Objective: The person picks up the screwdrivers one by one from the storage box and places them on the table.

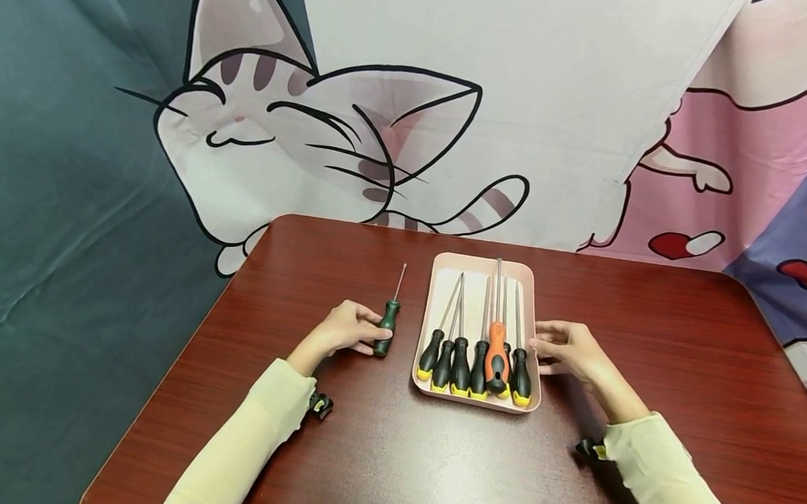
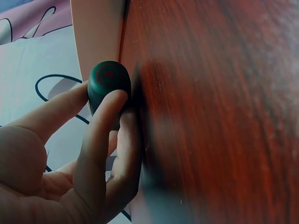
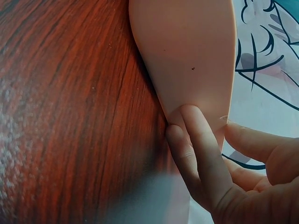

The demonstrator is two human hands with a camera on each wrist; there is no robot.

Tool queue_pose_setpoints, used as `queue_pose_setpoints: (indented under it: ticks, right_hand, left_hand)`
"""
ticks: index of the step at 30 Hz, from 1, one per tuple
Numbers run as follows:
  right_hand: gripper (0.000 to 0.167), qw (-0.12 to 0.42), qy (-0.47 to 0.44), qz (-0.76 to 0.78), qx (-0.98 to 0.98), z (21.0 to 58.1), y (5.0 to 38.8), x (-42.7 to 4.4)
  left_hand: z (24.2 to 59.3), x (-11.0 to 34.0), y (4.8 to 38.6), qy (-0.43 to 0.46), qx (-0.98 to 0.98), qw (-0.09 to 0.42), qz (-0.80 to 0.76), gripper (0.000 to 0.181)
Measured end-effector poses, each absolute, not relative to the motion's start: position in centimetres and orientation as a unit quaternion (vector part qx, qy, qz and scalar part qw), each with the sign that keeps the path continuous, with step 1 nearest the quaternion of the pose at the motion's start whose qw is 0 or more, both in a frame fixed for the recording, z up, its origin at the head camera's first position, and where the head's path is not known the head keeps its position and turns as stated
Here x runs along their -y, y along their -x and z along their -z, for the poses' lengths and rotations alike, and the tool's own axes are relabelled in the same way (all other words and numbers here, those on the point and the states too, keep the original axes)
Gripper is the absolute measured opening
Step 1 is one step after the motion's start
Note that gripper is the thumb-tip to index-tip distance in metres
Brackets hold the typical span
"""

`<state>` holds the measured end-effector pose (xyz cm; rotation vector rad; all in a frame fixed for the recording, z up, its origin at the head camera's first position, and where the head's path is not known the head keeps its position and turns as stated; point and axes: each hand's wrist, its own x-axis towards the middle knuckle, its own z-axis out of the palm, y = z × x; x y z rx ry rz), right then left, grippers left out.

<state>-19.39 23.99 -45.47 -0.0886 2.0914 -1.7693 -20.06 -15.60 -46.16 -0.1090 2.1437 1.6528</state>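
Observation:
My left hand point(image 1: 350, 327) pinches the dark green handle of a screwdriver point(image 1: 386, 329) left of the tray. Its thin shaft points away from me. In the left wrist view, thumb and fingers close around the handle point(image 2: 108, 77), its rounded end facing the camera. A shallow pale pink tray point(image 1: 474, 406) lies to the right. My right hand point(image 1: 572, 351) holds this tray by its right side, thumb at the rim and fingertips against the outer wall point(image 3: 187, 56). Inside the tray are several black-and-yellow screwdrivers point(image 1: 460, 368) and an orange-and-black screwdriver point(image 1: 496, 352) on top.
The brown wooden table point(image 1: 338, 446) extends around the tray on all sides. A cloth backdrop point(image 1: 556, 77) with cartoon cats hangs behind the table's far edge. Black straps point(image 1: 322, 404) are on both wrists.

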Motion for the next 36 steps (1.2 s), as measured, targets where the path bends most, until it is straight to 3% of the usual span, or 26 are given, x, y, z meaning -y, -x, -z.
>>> queue_pose_setpoints:
  ticks: [36]
  right_hand:
    - [0.053,0.2,0.031,0.628,-0.751,45.5,19.4,-23.9]
  left_hand:
    - [45.1,15.9,19.8,0.028,-0.806,0.188,-0.56,0.037]
